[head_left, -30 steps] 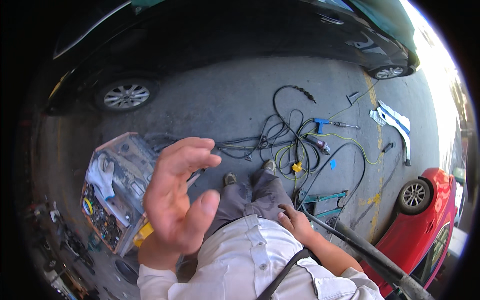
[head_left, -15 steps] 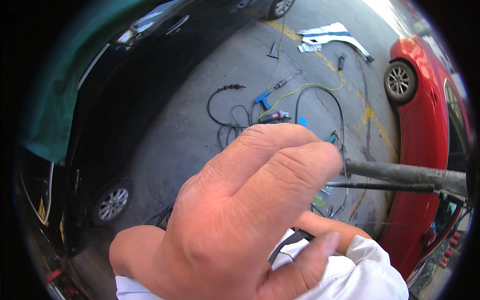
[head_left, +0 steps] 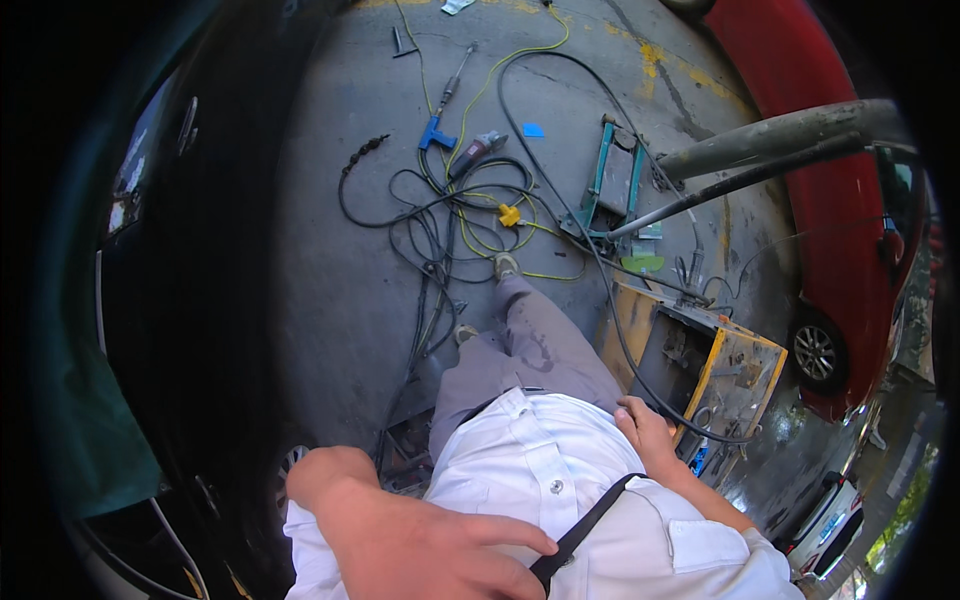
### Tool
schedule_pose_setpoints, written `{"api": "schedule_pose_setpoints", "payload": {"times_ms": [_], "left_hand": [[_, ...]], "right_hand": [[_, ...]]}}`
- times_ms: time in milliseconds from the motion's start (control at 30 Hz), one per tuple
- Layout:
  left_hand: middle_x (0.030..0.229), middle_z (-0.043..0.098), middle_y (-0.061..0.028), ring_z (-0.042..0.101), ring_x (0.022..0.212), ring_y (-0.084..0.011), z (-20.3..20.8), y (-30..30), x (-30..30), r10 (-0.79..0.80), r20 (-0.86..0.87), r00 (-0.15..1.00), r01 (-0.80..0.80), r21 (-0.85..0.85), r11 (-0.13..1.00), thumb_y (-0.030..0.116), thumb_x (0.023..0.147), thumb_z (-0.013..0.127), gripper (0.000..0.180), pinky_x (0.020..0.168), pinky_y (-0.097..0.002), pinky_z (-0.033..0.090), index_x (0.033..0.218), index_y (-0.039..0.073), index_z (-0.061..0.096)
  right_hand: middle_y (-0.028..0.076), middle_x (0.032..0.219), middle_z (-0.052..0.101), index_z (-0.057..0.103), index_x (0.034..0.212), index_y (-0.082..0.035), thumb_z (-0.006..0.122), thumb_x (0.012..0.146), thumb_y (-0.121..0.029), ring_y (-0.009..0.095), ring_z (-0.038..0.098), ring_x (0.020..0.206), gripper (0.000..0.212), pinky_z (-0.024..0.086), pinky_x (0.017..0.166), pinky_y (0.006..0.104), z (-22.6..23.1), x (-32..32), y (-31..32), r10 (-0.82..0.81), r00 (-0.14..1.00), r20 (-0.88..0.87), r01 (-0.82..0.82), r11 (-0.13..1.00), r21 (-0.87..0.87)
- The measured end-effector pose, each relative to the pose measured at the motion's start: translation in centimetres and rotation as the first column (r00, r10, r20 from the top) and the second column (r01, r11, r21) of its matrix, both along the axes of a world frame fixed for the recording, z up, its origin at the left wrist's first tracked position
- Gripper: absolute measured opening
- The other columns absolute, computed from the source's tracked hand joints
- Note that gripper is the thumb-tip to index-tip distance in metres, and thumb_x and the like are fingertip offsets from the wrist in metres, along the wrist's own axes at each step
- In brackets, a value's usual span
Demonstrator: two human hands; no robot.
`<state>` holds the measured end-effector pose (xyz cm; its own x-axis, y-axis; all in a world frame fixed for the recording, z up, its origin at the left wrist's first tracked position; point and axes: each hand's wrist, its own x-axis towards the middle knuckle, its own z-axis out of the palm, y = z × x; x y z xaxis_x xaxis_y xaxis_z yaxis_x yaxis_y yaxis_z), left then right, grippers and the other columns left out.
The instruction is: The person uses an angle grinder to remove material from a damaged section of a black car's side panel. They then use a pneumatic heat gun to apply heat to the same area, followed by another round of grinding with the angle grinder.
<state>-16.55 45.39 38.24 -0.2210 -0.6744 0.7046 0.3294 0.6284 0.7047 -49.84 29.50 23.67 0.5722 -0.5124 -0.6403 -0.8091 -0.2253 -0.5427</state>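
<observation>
Low in front of my white shirt (head_left: 510, 440), my left hand (head_left: 440, 545) is open, palm turned down. Its outstretched fingers reach to a thin black strap (head_left: 590, 525) across the shirt; the thumb is hidden. My right hand (head_left: 645, 425) hangs beside my right hip, loosely bent, with thumb and fingers apart and nothing visible in it. Nearest to it stands an open-fronted metal cabinet (head_left: 740, 370) with yellow edges. A black hose (head_left: 610, 300) loops down in front of that cabinet, close to the right hand.
Ahead on the concrete lie tangled cables (head_left: 430, 250), a blue pistol-shaped tool (head_left: 437, 135), an angle grinder (head_left: 478, 150) and a yellow connector (head_left: 509, 215). A teal floor jack (head_left: 612, 180) sits right of them, near a grey pole (head_left: 770, 140). Dark (head_left: 210, 300) and red (head_left: 830, 200) cars flank me.
My left hand has dropped from close before the camera to my shirt, its fingers stretching out. The view has tilted down, bringing the cabinet, my legs and my right hand into sight.
</observation>
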Motion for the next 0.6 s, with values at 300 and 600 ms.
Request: {"api": "schedule_pose_setpoints", "payload": {"times_ms": [300, 600], "left_hand": [[0.1, 0.065, -0.0116, 0.06, 0.089, -0.0239, -6.1, -4.0, 2.6, 0.2, -0.203, 0.958, -0.169, 0.16, 0.972, 0.046, 0.091, 0.069, 0.047, 0.1, -0.0508, 0.046, 0.11, 0.003, 0.065], [0.1, 0.067, -0.0099, 0.066, 0.095, -0.0182, -32.6, -10.6, 14.2, 0.497, 0.79, 0.358, -0.892, 0.447, -0.067, 0.016, 0.089, 0.071, 0.027, 0.087, -0.0304, 0.051, 0.106, -0.003, 0.064]], "right_hand": [[0.021, 0.097, 0.068, 0.058, 0.125, 0.002, 0.058, 0.099, -0.034, 0.037, 0.068, 0.088, 0.045, 0.052, 0.078, 0.0413, -6.0, 6.4, -3.6, 0.075, 0.986, 0.15, -0.091, 0.99, 0.106], [0.022, 0.098, 0.068, 0.057, 0.127, 0.005, 0.058, 0.098, -0.025, 0.035, 0.069, 0.09, 0.041, 0.053, 0.083, 0.0392, -13.5, 15.2, -6.4, -0.211, 0.922, 0.326, 0.173, 0.974, 0.144]]}}
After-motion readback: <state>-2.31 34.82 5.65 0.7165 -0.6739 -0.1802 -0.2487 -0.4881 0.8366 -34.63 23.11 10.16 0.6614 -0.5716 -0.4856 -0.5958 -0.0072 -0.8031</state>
